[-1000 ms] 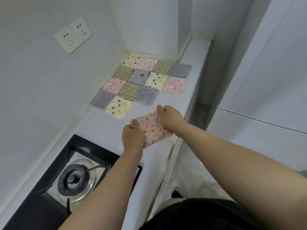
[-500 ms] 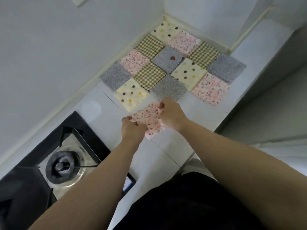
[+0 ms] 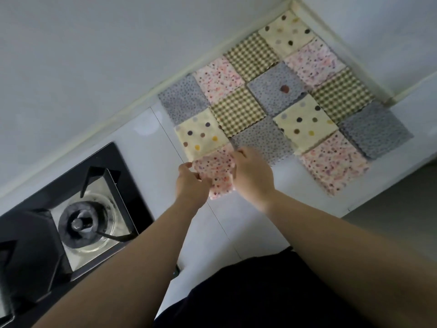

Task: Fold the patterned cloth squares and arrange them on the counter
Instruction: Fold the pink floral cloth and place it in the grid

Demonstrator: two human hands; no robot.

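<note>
Being held at its two sides by both hands, a pink spotted cloth square (image 3: 216, 172) is kept low over the white counter (image 3: 250, 223). Its left edge is pinched between the thumb and curled fingers of the left hand (image 3: 191, 185). Its right edge and far corner are clasped by the right hand (image 3: 253, 176), whose fingers are bent over the fabric. Whether the cloth is touching the counter cannot be told. Its far edge is placed just against the near edge of a cream dotted square (image 3: 201, 136), and a grey speckled square (image 3: 260, 140) lies just to its right.

Beyond these, a patchwork of laid squares (image 3: 305, 121) is spread flat on the counter, edge to edge, up to the wall (image 3: 94, 55) and into the corner. Grey, pink, cream and olive-checked pieces are alternated in it. A small brown mark is seen on one grey square (image 3: 276, 88) near the middle. Another pink square (image 3: 335, 162) is set at the near right of the patchwork, apart from the held one.

A black gas hob (image 3: 78, 221) with a round burner is seen at the left, well apart from the cloths.
</note>
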